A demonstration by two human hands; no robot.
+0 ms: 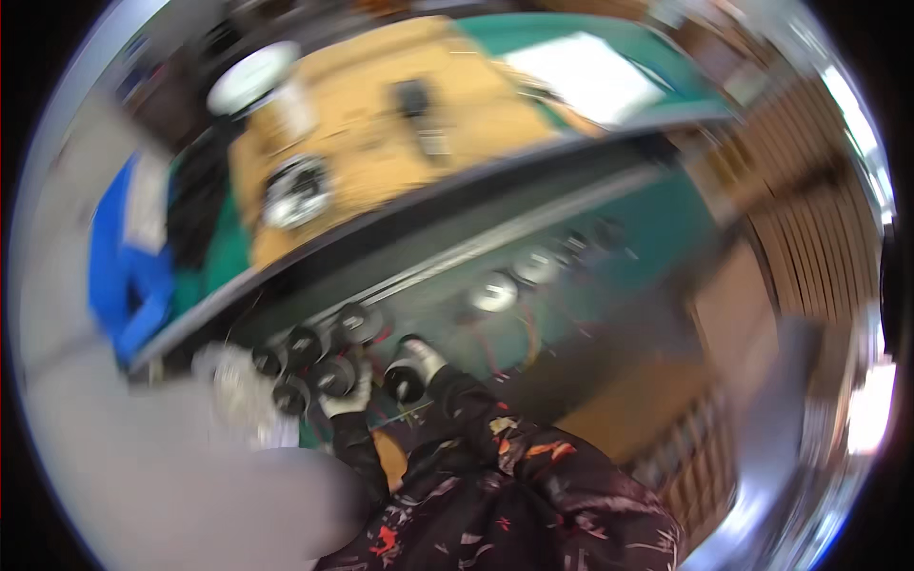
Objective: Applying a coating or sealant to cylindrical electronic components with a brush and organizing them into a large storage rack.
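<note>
The picture is smeared by motion. My left hand [348,392], in a pale glove, is closed round a round black motor-like part [335,375] in a cluster at the left end of the green work surface [657,214]. To its right, my right hand [425,358], also gloved, grips a black cylindrical motor-like part [406,383] from its far right side. More dark round parts [303,344] stand just beyond and left of my left hand. Thin red wires show among them. My fingertips are partly hidden by the parts.
Silver-topped round parts [493,291] with trailing wires lie farther right. Behind a dark raised ledge [419,205] are a tan cardboard sheet [367,95], a white paper [586,76] and a silver roll [296,191]. A clear plastic bag [238,385] hangs left; stacked cardboard [809,219] stands right.
</note>
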